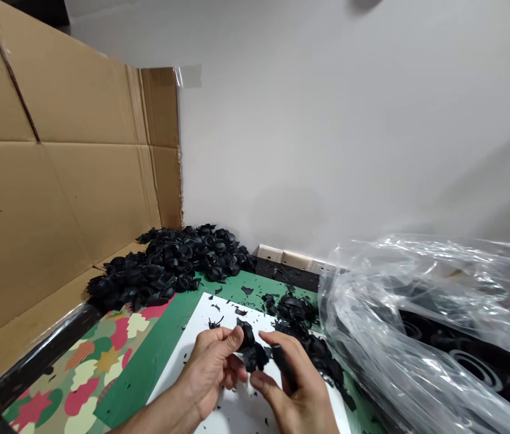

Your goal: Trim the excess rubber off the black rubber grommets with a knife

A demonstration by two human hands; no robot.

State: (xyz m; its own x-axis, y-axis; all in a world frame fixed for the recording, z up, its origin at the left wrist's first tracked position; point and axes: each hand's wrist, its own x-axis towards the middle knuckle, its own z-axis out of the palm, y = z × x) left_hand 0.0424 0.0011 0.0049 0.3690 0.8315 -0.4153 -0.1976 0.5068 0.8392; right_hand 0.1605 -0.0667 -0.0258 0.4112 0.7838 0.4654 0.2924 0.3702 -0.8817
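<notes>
My left hand (210,371) pinches a black rubber-like part (250,346) between thumb and fingers, above a white sheet. The part has ragged, loose flaps. Close by on the right, my right hand (302,386) is closed around a tool with a black handle (284,365); its working end cannot be made out. The right thumb and fingertips are at the part's right edge. Black shavings (241,311) lie scattered over the white sheet (182,377) under both hands.
A large heap of black ribbed parts (178,259) sits at the back left against a cardboard wall (87,114). More black scraps (313,340) are piled right of the sheet. A clear plastic bag (372,289) with black parts stands at the right. A green mat (146,361) lies underneath.
</notes>
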